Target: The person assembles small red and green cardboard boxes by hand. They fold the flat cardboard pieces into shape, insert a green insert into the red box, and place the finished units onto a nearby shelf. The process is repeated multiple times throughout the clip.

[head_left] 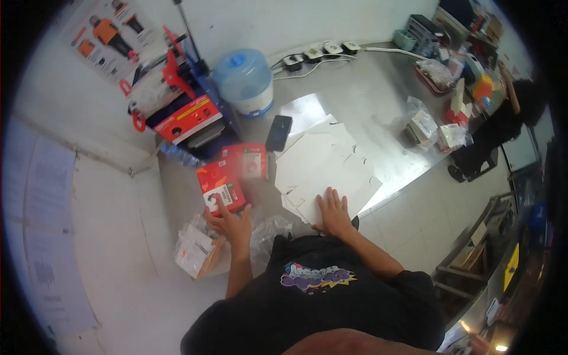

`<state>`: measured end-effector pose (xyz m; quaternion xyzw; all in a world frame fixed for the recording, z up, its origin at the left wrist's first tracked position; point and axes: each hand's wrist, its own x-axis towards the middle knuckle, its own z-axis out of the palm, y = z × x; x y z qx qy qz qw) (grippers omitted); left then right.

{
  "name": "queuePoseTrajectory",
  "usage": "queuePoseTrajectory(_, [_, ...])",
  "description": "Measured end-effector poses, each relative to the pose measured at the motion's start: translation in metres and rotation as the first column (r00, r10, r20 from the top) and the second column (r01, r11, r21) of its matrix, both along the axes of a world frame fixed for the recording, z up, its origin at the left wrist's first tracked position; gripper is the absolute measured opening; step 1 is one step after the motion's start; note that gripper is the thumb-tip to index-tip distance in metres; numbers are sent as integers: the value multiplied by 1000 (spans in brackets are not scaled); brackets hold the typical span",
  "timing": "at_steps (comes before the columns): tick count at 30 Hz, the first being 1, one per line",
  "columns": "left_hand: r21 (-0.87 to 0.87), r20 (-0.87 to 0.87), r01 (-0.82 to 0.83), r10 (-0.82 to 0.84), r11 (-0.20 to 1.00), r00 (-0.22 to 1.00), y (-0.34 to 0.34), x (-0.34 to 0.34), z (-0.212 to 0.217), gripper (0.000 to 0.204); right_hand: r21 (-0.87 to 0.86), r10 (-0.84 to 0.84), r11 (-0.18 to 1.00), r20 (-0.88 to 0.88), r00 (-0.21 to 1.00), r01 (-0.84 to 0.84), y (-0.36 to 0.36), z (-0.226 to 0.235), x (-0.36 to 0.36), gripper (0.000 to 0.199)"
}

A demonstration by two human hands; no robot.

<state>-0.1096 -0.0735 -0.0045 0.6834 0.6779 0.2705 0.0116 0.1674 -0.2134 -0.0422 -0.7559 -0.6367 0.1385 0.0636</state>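
My left hand (pixel 232 225) rests with spread fingers at the near edge of a red box (pixel 214 176) that has a pale label. Its fingertips touch the box; I cannot see them wrapped round it. A second red box (pixel 253 160) lies just behind the first. On the right, my right hand (pixel 332 214) lies flat, fingers stretched out, on the near side of several overlapping white cardboard sheets (pixel 319 168). These sheets have notched edges and spread over the metal table. Beyond the boxes a dark phone (pixel 278 133) lies beside the sheets.
A red and blue machine (pixel 188 118) and a blue water jug (pixel 244 83) stand at the back left. Plastic-wrapped packs (pixel 198 251) sit near my left forearm. Power strips (pixel 313 55) line the wall. Bagged boxes (pixel 421 129) lie toward the right, where another person (pixel 494 139) is.
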Motion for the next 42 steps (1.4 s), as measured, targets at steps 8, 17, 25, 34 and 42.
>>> queuePoseTrajectory(8, [-16, -40, 82, -82, 997, 996, 11, 8, -11, 60, -21, 24, 999, -149, 989, -28, 4, -37, 9, 49])
queuePoseTrajectory(17, [-156, 800, 598, -255, 786, 544, 12, 70, 2, 42, -264, -445, 823, -850, 281, 504, 15, 58, 51, 14])
queuePoseTrajectory(25, [-352, 893, 898, 382, 262, 239, -19, 151, 10, 54, 78, -373, 839, -639, 673, 539, 24, 96, 16, 23])
queuePoseTrajectory(34, [-230, 906, 854, 422, 467, 13, -5, 157, 17, 38, 381, -204, 720, -683, 702, 580, 8, 84, 2, 35])
queuePoseTrajectory(42, [-169, 922, 914, 386, 370, 14, -8, 126, 27, 49, -305, 53, 345, -938, -342, 888, -2, 110, 72, 51])
